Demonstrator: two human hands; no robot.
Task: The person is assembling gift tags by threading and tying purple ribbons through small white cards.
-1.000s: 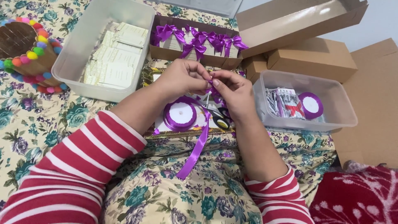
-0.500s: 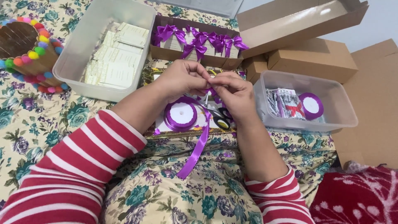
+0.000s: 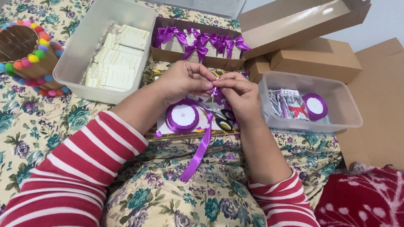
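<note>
Both hands meet at the middle of the view, a little toward twelve o'clock, over a floral bedspread (image 3: 38,126). The left hand (image 3: 183,80) and the right hand (image 3: 240,94) each pinch a short piece of purple ribbon (image 3: 217,91) between thumb and forefingers, fingertips almost touching, so each grip is narrow and closed on the ribbon itself. From that pinch a loose tail of the same ribbon (image 3: 198,157) hangs down toward six o'clock across the lap, and just below the hands, at about seven o'clock from them, lies the ribbon spool (image 3: 182,117) with its white core, beside a pair of scissors (image 3: 222,122) partly hidden under the right hand. By the look of it the step in hand is shaping or knotting a small bow; how far the knot has got cannot be told, since the fingers cover it. At twelve o'clock an open brown box (image 3: 198,63) holds a row of finished purple bows (image 3: 202,42) on small packs. At ten o'clock a clear tub (image 3: 71,80) holds pale cards; at three o'clock a second clear tub (image 3: 349,122) holds another purple spool and some small packets. The next move seems to call for a firm, even pull on both loops while the pinch stays tight, so the satin does not slip.
</note>
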